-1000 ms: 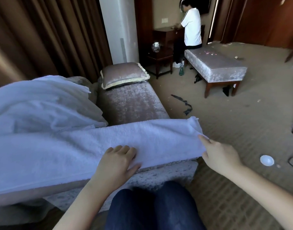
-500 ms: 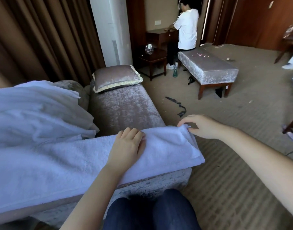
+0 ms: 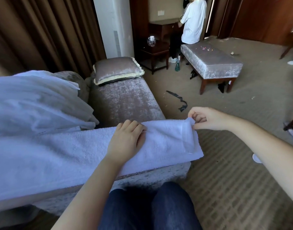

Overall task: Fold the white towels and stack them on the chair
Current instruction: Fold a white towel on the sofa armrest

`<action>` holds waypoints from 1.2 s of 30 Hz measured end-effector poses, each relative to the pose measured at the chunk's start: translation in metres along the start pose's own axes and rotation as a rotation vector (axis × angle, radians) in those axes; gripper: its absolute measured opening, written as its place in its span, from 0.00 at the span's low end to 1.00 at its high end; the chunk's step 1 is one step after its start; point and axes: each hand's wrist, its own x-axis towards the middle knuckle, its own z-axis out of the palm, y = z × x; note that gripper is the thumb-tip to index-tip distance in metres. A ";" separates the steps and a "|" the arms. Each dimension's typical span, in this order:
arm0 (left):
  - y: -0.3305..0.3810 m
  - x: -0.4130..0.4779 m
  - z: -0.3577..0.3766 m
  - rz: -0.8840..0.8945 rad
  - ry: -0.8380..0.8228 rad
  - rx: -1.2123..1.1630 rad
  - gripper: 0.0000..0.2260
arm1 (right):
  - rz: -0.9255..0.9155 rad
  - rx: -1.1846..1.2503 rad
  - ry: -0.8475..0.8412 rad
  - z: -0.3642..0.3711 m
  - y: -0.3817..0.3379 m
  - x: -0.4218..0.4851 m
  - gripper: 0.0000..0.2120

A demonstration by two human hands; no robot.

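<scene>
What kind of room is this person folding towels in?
Probably a hotel guest room: heavy brown curtains, a velvet lounge chair with matching cushion, a similar upholstered bench on carpet, and a white towel spread for folding.

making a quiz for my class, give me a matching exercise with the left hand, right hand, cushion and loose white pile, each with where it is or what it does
Things:
1 left hand
2 right hand
3 cushion
4 white pile

Places or states:
A at the bench's far end
B pinches the towel's corner
C heaped at the left
D rests on the towel's middle

Pairs: 1-D, 2-B, 3-A, 4-C
</scene>
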 end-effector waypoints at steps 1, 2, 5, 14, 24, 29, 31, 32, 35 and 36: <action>0.000 0.000 0.000 -0.006 -0.004 -0.004 0.05 | 0.002 0.013 -0.009 -0.003 0.001 -0.002 0.09; 0.000 0.000 0.001 -0.012 -0.008 -0.009 0.05 | 0.003 0.012 -0.001 -0.005 0.002 -0.002 0.08; -0.001 -0.001 0.000 -0.030 -0.018 -0.022 0.05 | -0.002 0.020 0.126 -0.004 0.004 -0.002 0.06; -0.003 0.000 -0.001 -0.032 -0.002 -0.035 0.08 | 0.012 -0.008 0.517 0.020 0.020 0.008 0.11; -0.005 -0.002 -0.002 -0.043 -0.001 -0.073 0.10 | 0.058 0.127 0.630 0.035 0.021 0.009 0.19; -0.006 -0.002 -0.002 -0.034 0.011 -0.085 0.10 | 0.010 -0.011 0.592 0.035 0.021 0.007 0.29; -0.006 -0.002 -0.003 -0.027 0.011 -0.085 0.10 | -0.001 -0.086 0.532 0.034 0.018 0.005 0.27; -0.006 -0.002 -0.003 -0.024 0.010 -0.084 0.10 | 0.007 -0.103 0.503 0.034 0.018 0.003 0.25; -0.005 -0.003 -0.004 -0.013 0.003 -0.070 0.09 | 0.073 -0.066 0.465 0.034 0.021 -0.001 0.22; -0.004 -0.003 -0.004 -0.007 0.001 -0.066 0.08 | 0.083 -0.038 0.469 0.035 0.021 -0.002 0.21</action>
